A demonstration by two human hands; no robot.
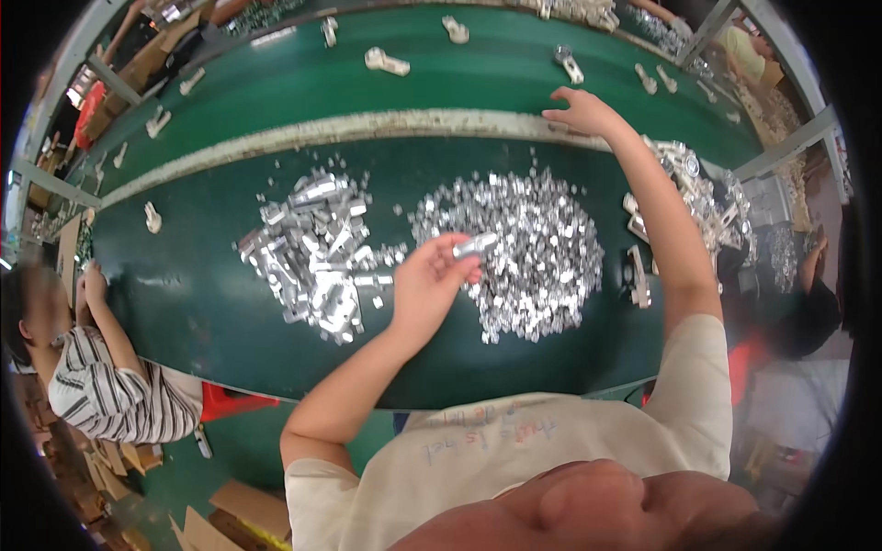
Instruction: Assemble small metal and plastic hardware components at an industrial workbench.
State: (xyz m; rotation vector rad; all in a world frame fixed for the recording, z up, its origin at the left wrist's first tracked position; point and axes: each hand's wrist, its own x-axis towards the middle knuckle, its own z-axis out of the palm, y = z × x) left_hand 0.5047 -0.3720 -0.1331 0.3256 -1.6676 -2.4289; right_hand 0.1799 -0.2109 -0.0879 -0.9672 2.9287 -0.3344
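Observation:
My left hand (424, 286) is closed on a small, elongated shiny silver part (475, 245), gripped between thumb and fingers above the left side of a wide pile of tiny silver pieces (542, 257). To the left of that hand lies a heap of larger shiny silver parts (322, 248). My right hand (585, 112) is stretched out over the pale ledge (404, 122) at the near edge of the green conveyor belt (303, 78). Its fingers are apart, and nothing shows in them. Nearest to it on the belt is a white part with a dark silver end (569, 64).
Several white parts (387, 62) lie spread along the belt. White and silver parts (694, 193) are heaped at the right of the green table (184, 285). A person in a striped shirt (101, 395) sits at the left end; another person (808, 303) is at the right.

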